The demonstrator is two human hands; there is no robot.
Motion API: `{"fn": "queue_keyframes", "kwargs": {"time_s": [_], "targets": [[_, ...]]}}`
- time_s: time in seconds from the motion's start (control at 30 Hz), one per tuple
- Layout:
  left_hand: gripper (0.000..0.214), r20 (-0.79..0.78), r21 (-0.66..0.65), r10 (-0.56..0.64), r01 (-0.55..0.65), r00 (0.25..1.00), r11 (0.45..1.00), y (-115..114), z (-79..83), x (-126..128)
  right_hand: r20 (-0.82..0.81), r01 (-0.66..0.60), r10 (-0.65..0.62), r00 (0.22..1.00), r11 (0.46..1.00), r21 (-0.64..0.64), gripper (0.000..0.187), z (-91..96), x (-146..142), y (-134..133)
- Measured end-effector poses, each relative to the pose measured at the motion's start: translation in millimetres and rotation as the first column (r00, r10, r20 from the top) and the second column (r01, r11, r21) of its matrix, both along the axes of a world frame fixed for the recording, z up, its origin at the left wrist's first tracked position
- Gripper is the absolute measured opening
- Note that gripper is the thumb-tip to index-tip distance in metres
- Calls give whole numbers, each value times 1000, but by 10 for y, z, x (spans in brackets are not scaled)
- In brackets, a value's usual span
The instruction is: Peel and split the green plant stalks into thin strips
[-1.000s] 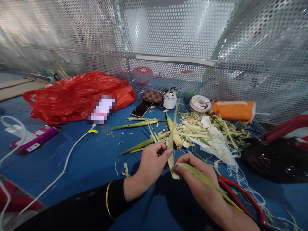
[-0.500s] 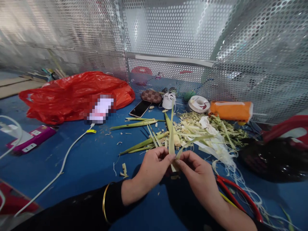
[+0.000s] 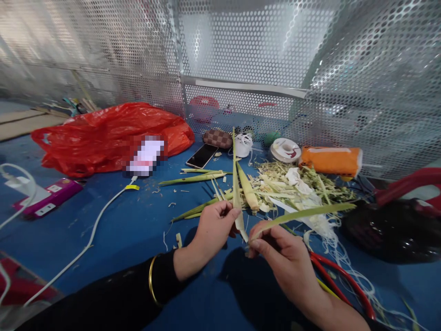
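My left hand (image 3: 217,230) pinches a thin, pale green plant shoot (image 3: 236,193) that stands nearly upright, its tip pointing away from me. A long green leaf (image 3: 303,212) is held between the thumb and fingers of my right hand (image 3: 279,257) and stretches out to the right. Both hands are a short way apart above the blue table (image 3: 131,257). Just beyond them lies a thicker shoot (image 3: 247,186) with a pale cut base. More unpeeled shoots (image 3: 200,207) rest to the left of it.
Behind my right hand spreads a heap of peelings (image 3: 275,184). Red-handled pliers or cutters (image 3: 347,276) lie under my right forearm, near a dark kettle-like object (image 3: 389,230). At left are a red plastic bag (image 3: 103,133), a phone on a cable (image 3: 144,156) and a purple power strip (image 3: 51,197).
My hands have drawn apart, the right one moving slightly down. The leaf has come away from the shoot and now extends farther right. My left hand has shifted a little left with the shoot.
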State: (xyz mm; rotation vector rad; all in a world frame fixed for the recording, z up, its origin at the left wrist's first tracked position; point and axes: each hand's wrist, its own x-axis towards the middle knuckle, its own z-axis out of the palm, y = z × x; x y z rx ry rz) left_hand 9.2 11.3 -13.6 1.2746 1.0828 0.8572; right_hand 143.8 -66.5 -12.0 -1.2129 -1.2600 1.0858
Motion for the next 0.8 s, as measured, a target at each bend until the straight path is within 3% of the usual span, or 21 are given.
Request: {"fn": "queue_keyframes", "kwargs": {"time_s": [0.1, 0.17, 0.23, 0.3, 0.4, 0.6, 0.7, 0.8], "targets": [[25, 14, 6, 27, -27, 1000, 1000, 43, -6, -18, -126, -197, 193, 973, 980, -17, 13, 66, 13, -29], [24, 39, -8, 31, -31, 999, 999, 59, 0, -21, -178, -257, 244, 953, 965, -52, 16, 125, 49, -9], [23, 56, -35, 35, -34, 998, 999, 63, 4, -18, -170, -169, 153, 974, 982, -87, 19, 177, 115, 51], [23, 55, -59, 41, -37, 998, 998, 59, 0, -15, -116, 15, -28, 993, 993, -113, 22, 202, 203, 137], [23, 55, -72, 42, -38, 998, 997, 52, -7, -18, 4, 195, -197, 980, 967, -162, 27, 173, 323, 263], [22, 94, -39, 86, -83, 992, 996, 62, 40, -37, 189, 59, -8, 982, 963, -264, 20, 7, 357, 321], [23, 104, -55, 61, -55, 993, 997, 47, 55, -35, 401, 117, -48, 915, 982, -150, 17, -14, 377, 295], [25, 97, -74, 17, -10, 995, 997, 11, 54, -21, 609, 259, -324, 724, 946, 196, 25, 29, 394, 266]]}}
